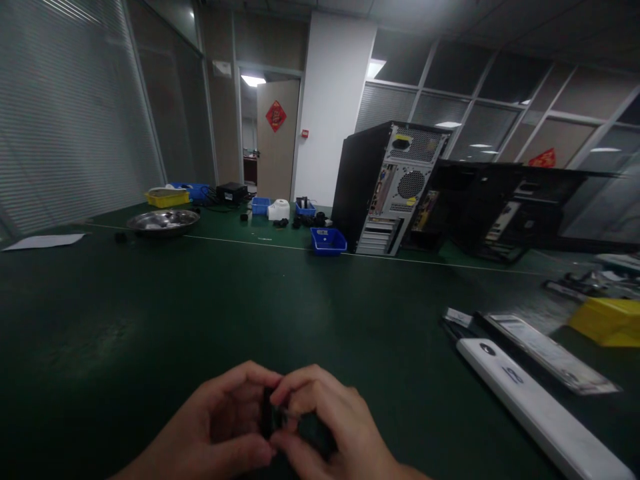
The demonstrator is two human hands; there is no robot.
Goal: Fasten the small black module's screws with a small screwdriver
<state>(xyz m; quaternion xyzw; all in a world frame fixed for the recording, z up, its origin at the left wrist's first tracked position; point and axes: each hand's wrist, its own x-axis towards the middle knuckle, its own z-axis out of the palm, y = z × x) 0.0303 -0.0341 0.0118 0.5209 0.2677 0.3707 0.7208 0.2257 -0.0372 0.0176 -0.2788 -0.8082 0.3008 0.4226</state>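
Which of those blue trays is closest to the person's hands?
The blue tray beside the leftmost computer tower. It sits foremost; the other blue trays stand farther back on the green table.

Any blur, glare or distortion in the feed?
Head view: dim; the left hand, right hand and small dark object between them look soft, the object's details unreadable. Head view: faint glare on the green table, picture left; the computer tower leans, likely lens distortion.
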